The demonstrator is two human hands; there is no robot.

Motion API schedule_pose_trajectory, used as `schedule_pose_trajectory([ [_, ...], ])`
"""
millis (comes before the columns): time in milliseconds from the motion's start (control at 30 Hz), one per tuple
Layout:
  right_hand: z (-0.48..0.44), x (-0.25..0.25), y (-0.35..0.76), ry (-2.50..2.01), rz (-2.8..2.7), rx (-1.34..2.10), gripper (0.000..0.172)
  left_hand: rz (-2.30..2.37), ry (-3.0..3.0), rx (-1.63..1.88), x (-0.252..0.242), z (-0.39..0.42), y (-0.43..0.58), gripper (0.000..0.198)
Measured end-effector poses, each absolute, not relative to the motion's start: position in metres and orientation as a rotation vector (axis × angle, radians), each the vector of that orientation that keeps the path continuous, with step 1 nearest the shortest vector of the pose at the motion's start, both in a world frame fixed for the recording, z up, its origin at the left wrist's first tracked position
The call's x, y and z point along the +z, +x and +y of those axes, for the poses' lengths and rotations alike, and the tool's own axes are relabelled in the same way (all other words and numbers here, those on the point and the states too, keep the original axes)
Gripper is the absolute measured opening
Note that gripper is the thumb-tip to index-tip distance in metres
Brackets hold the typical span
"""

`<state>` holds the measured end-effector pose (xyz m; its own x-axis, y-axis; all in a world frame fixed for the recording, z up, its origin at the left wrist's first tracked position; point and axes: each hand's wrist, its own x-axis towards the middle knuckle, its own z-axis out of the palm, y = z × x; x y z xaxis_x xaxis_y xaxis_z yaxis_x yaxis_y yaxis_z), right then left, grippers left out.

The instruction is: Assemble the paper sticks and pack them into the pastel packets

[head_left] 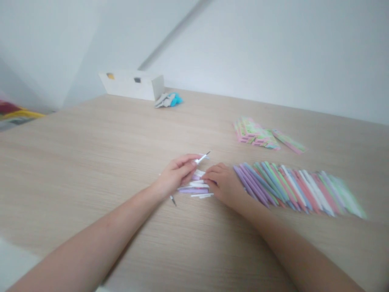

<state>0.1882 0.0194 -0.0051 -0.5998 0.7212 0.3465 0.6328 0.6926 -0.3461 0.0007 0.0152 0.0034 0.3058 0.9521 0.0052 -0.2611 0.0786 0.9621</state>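
My left hand [179,172] is closed, pinching a white pen refill [202,157] with a thin dark tip that points up and to the right. Below it on the table lies a small pile of white and purple pen parts [196,190]. My right hand [223,182] reaches into the right side of this pile with bent, closed fingers; what they grip, if anything, is too blurred to make out. Another dark-tipped refill [173,200] lies partly hidden by my left hand. Just right of my right hand starts a long row of pastel pens [291,188], lying side by side at a slant.
Behind the row lie a stack of pink and green printed packs [253,133] and a single pack [288,141] beside it. Near the wall stands a white box [130,85] with two cut-outs, with a grey and blue crumpled item [169,99] by its corner.
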Motion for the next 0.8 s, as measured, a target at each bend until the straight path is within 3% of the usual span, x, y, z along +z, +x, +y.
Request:
schedule_pose_trajectory([
  [600,0.024,-0.007,0.193,-1.129,-2.329,0.349,0.006,0.786,1.096,1.065,0.001,0.017,0.0,0.029],
  [700,0.022,0.001,0.197,-1.207,-2.16,0.517,0.008,0.807,1.098,1.078,0.001,0.018,-0.001,0.031],
  [800,0.023,0.007,0.203,-1.286,-1.888,0.899,0.01,0.838,1.088,1.083,0.003,0.018,-0.001,0.034],
])
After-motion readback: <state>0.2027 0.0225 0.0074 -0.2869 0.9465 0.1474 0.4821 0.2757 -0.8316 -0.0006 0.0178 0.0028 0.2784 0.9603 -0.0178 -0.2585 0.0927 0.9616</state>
